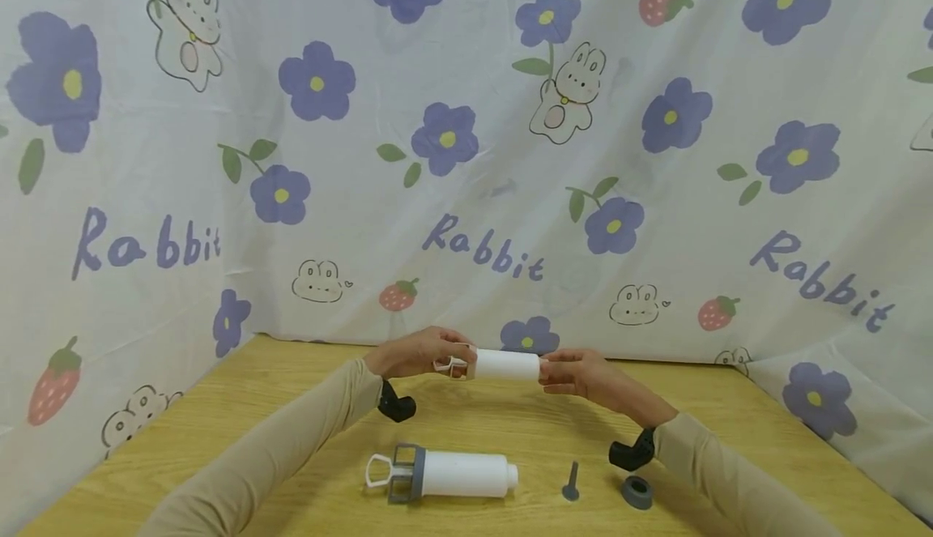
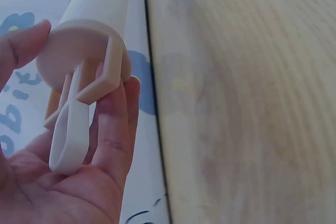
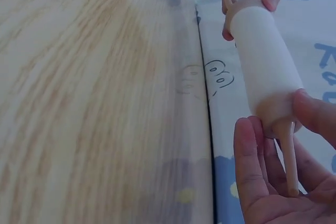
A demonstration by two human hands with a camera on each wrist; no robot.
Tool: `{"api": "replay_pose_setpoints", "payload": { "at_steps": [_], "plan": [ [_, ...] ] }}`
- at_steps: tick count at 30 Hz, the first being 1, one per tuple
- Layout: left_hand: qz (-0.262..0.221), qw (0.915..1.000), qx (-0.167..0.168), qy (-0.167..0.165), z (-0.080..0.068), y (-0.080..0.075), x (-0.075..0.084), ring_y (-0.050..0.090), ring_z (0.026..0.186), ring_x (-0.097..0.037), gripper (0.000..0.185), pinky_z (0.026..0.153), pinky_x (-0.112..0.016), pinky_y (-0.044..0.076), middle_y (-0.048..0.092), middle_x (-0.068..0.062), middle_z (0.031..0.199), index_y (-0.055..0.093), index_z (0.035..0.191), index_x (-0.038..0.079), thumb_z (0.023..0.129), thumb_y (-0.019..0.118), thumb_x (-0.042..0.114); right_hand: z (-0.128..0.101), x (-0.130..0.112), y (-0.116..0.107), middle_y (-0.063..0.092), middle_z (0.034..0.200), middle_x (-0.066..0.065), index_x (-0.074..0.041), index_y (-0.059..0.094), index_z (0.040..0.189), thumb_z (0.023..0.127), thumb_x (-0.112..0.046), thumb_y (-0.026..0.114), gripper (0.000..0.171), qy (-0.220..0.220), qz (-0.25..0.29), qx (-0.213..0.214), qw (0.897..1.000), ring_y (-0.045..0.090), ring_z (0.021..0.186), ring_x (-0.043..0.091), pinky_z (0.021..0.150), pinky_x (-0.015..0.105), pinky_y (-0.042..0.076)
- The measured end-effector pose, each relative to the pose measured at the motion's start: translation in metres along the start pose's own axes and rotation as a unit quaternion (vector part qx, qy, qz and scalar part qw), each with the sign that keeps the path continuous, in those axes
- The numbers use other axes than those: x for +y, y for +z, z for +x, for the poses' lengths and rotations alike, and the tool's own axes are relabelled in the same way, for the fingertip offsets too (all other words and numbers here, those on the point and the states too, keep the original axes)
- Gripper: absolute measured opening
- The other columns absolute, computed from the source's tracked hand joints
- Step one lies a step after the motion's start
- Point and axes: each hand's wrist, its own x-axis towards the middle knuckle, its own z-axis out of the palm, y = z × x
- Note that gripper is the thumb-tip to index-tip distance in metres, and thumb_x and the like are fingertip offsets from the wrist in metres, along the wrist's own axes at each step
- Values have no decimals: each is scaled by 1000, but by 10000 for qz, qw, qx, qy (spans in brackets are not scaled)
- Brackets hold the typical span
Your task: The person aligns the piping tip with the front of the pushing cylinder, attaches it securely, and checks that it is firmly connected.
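Observation:
Both hands hold a white plunger syringe (image 1: 508, 364) level above the far part of the table. My left hand (image 1: 423, 351) grips its beige finger-grip cap (image 2: 73, 51), with the white loop handle (image 2: 71, 140) lying over the palm. At the other end, my right hand (image 1: 586, 377) holds the beige front end between thumb and fingers. A thin beige nozzle (image 3: 289, 156) points from there toward the right palm. Nearer on the table lies a second white syringe (image 1: 466, 474) with a grey finger-grip cap. To its right are a grey nozzle (image 1: 572, 488) and a grey ring cap (image 1: 637, 492).
The wooden table (image 1: 306, 456) ends at a white curtain (image 1: 466, 294) printed with flowers and rabbits, just behind the hands. Black wrist mounts (image 1: 632, 452) hang under both forearms, the right one close above the grey ring cap.

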Motion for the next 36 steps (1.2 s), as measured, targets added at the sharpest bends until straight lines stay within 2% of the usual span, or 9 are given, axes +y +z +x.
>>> {"api": "replay_pose_setpoints", "payload": {
  "at_steps": [5, 9, 13, 17, 21, 28, 36],
  "plan": [
    [-286, 9991, 40, -298, 0, 6, -13, 53, 76, -15, 31, 75, -32, 48, 64, -4, 93, 61, 103, 4, 80, 65, 23, -1, 7, -2, 60, 104, 7, 2, 48, 119, 88, -9, 55, 33, 179, 21, -342, 9993, 61, 98, 22, 95, 46, 39],
    [-464, 9978, 146, -440, 2, 9, -19, 51, 82, -15, 28, 72, -29, 47, 63, -3, 94, 64, 97, 3, 78, 68, 23, 0, 10, -1, 59, 107, 9, 2, 48, 119, 87, -11, 56, 35, 283, -160, -320, 9990, 60, 102, 27, 95, 47, 39],
    [-541, 9976, 166, -409, 3, 9, -22, 53, 85, -17, 25, 68, -28, 47, 62, -4, 96, 65, 94, 3, 79, 67, 22, 1, 11, -2, 59, 110, 8, -2, 52, 118, 86, -19, 60, 37, 282, -1005, -123, 9945, 57, 103, 29, 90, 44, 45],
    [-416, 9974, 81, -582, 2, 8, -27, 51, 85, -17, 28, 69, -29, 46, 60, -6, 100, 63, 100, 3, 81, 65, 23, 3, 18, -5, 63, 104, 5, -9, 60, 111, 82, -29, 64, 36, 279, -1976, 47, 9799, 56, 94, 23, 79, 37, 45],
    [-168, 9973, -19, -717, -1, 8, -32, 48, 86, -15, 31, 71, -30, 46, 58, -5, 102, 61, 107, 4, 83, 62, 24, 5, 23, -7, 64, 101, 3, -13, 63, 109, 80, -34, 65, 35, 222, -2469, -7, 9688, 55, 90, 20, 76, 34, 43],
    [167, 9979, 79, -623, -3, 8, -33, 45, 74, -12, 28, 65, -26, 45, 61, 0, 91, 64, 103, 5, 84, 61, 25, 8, 25, -7, 64, 97, 3, -16, 64, 106, 81, -37, 63, 33, 234, -2754, -133, 9610, 51, 82, 20, 68, 32, 40],
    [91, 9974, 124, -710, -2, 8, -35, 45, 71, -11, 29, 63, -26, 47, 59, 0, 87, 63, 104, 6, 85, 61, 27, 9, 23, -5, 63, 97, 1, -16, 65, 106, 83, -35, 62, 30, 322, -2809, -161, 9591, 50, 80, 19, 66, 30, 40]
  ]
}}
